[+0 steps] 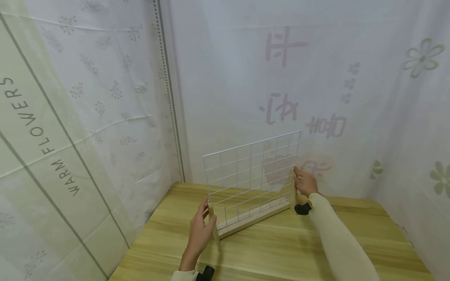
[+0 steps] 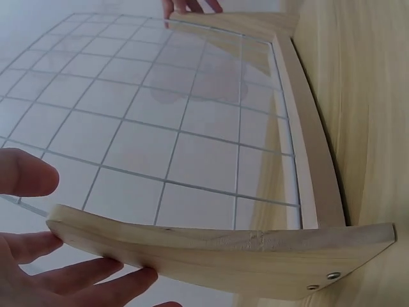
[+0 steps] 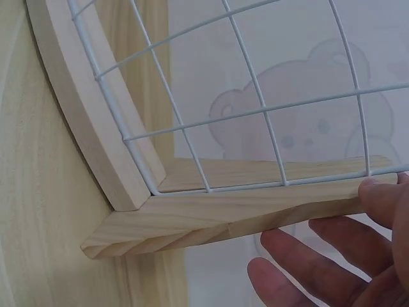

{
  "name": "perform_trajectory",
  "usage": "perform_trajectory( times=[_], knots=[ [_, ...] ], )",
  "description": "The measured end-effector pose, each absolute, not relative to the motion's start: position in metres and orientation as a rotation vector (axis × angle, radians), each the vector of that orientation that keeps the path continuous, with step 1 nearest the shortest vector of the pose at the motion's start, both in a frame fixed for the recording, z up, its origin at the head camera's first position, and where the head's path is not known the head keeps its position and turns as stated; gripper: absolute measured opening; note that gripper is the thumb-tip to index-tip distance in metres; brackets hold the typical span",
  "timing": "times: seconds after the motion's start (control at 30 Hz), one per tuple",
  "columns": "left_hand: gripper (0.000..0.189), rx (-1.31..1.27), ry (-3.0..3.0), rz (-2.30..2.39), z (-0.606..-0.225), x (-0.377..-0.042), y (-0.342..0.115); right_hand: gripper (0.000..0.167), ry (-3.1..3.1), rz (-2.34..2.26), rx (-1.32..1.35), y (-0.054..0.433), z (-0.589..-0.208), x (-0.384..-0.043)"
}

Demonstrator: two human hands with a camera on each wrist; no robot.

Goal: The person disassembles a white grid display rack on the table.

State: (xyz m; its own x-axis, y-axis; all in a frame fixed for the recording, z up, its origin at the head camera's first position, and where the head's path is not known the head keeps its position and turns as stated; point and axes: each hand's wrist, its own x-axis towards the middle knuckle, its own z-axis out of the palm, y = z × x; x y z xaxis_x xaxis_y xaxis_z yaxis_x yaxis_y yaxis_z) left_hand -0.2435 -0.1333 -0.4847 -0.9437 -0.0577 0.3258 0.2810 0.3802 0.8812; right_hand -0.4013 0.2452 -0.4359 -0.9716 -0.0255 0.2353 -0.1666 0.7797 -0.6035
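Observation:
A white wire grid panel [image 1: 250, 168] stands on edge in a wooden base, its lower edge along a pale wooden bar [image 1: 253, 219]. Flat wooden side pieces rise at both ends. At the left side piece [image 2: 211, 256], the fingertips of my left hand [image 1: 201, 226] touch the outer face. My left thumb [image 2: 29, 173] is raised off the wood on the grid side. The right side piece [image 3: 255, 214] is pinched near its upper end by my right hand [image 1: 306, 182], thumb at its edge. My other right fingers spread outside the wood.
The stand sits on a wood-grain tabletop [image 1: 274, 249]. Printed white curtains hang behind it [image 1: 225, 97] and at the left [image 1: 105, 78]. Two screw heads [image 2: 333, 275] show low on the left side piece.

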Motion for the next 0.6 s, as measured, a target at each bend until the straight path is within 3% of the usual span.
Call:
perform_trajectory(
  times=[0.6],
  knots=[
    [0.055, -0.129, -2.344, -1.617, -0.476, -0.217, -0.135, 0.049, -2.797, 0.895, 0.144, 0.229, -0.437, -0.412]
  ],
)
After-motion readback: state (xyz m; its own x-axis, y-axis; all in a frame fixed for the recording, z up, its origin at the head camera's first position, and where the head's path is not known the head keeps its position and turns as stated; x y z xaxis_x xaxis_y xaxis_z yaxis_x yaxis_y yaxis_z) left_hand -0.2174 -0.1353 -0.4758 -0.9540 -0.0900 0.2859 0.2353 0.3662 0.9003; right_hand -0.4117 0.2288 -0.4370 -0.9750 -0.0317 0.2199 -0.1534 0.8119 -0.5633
